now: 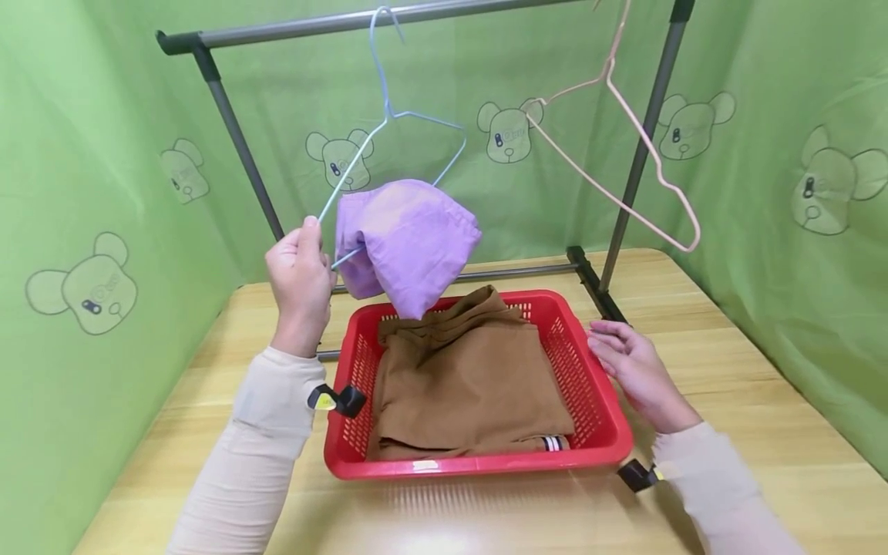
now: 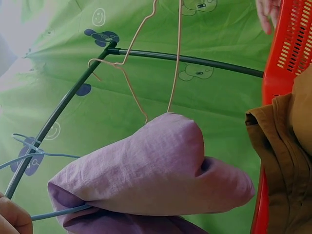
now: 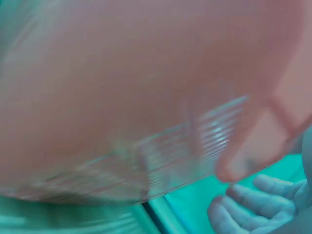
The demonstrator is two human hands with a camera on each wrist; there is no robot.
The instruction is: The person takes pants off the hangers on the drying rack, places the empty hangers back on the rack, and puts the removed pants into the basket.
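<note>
My left hand [image 1: 300, 270] grips a light blue wire hanger [image 1: 352, 167] at its lower left corner. The hanger's hook overlaps the rack's top rail in the head view. Folded purple cloth [image 1: 416, 239] drapes over the hanger's bottom bar, its lower tip above the far rim of a red basket [image 1: 479, 465]. In the left wrist view the bar enters a fold of the cloth [image 2: 141, 170]. My right hand [image 1: 638, 370] is beside the basket's right rim with fingers relaxed. The right wrist view shows these fingers [image 3: 258, 204] loosely bent near the basket's edge, holding nothing.
Folded brown fabric [image 1: 472, 385] with a small striped patch fills the basket. A pink hanger [image 1: 590, 177] hangs tilted at the right of the rack [image 1: 298, 31]. Green curtains [image 1: 90, 154] with bear drawings surround the wooden table [image 1: 187, 447].
</note>
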